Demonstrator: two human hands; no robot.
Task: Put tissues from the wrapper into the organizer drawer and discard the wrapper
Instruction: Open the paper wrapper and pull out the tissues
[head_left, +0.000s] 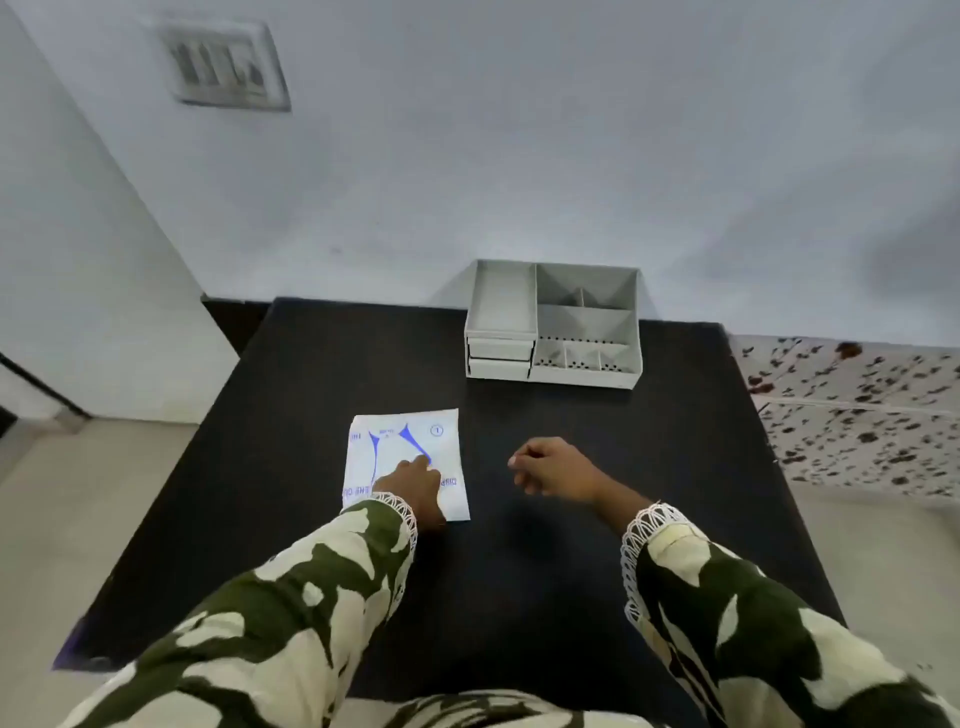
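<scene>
1. On the matte black table (291, 426), a flat white, blue-printed wrapper (415, 434) lies near the boxy grey organizer (584, 375).
2. Left hand (411, 486) presses the wrapper, fingers extended.
3. Right hand (553, 467) is curled and empty.

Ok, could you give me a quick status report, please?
Left hand rests on wrapper. Right hand curled, empty. Organizer drawers closed; nothing in the way.
</scene>
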